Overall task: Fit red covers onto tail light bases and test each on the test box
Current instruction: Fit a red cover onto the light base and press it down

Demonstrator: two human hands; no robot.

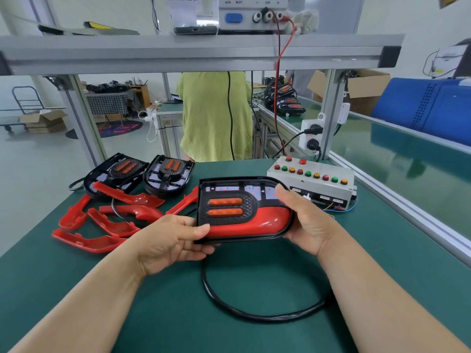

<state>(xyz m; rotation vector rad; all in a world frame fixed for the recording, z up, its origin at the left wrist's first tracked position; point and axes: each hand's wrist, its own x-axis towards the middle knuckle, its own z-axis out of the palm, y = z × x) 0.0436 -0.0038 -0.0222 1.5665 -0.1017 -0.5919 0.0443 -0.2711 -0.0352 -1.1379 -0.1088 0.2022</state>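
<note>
Both hands hold a black tail light base [237, 189] above the green table. A red cover [257, 222] sits along its lower edge, below two orange lenses. My left hand [173, 245] grips the lower left corner, thumb on the red cover. My right hand [303, 220] holds the right end, fingers curled round the rim. A black cable [257, 317] loops from the base over the table. Two more bases [142, 174] lie at the back left, with several loose red covers [107, 220] in front of them. The grey test box [313, 184] with coloured buttons stands at the right.
The green table [229, 289] ends at an aluminium rail on the right, next to a conveyor [407, 154]. An overhead shelf [193, 49] carries a power supply with red and black leads. A person in a green shirt [214, 113] stands beyond the table.
</note>
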